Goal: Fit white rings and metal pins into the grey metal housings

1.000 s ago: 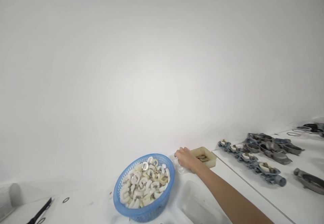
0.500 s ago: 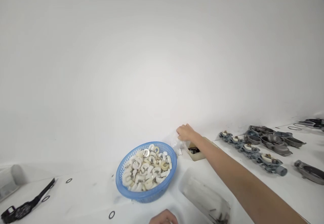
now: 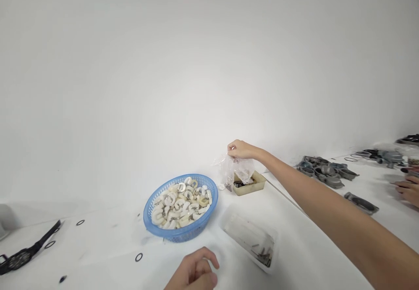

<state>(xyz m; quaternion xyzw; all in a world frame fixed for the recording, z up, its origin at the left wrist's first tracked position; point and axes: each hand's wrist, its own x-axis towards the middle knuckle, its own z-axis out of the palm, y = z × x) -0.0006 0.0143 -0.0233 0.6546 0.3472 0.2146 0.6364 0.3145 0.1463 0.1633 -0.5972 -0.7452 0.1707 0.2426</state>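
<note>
Pinched in the fingers of my right hand (image 3: 242,149) is a clear plastic bag (image 3: 241,168), lifted so that it hangs down. Part of the bag lies over a small cream tray (image 3: 250,188) with dark small parts in it. My left hand (image 3: 198,269) is low in the view, fingers loosely curled and apart, holding nothing. Just above it stands a blue plastic basket (image 3: 183,236) filled with white and cream C-shaped pieces (image 3: 183,205) with metal bits. A white rectangular container (image 3: 245,237) with several thin dark pieces sits to the right of my left hand.
Grey metal castings (image 3: 327,172) lie in a cluster at the right. Another person's hand (image 3: 409,189) shows at the right edge. A black watch (image 3: 24,255) and several black rings (image 3: 139,257) lie at the left. A thin rod (image 3: 284,194) runs beneath my right forearm.
My right hand has raised the bag, which now hangs stretched beside the tray. My left hand has come further into view. Another person's hand has appeared at the right as the view shifted.
</note>
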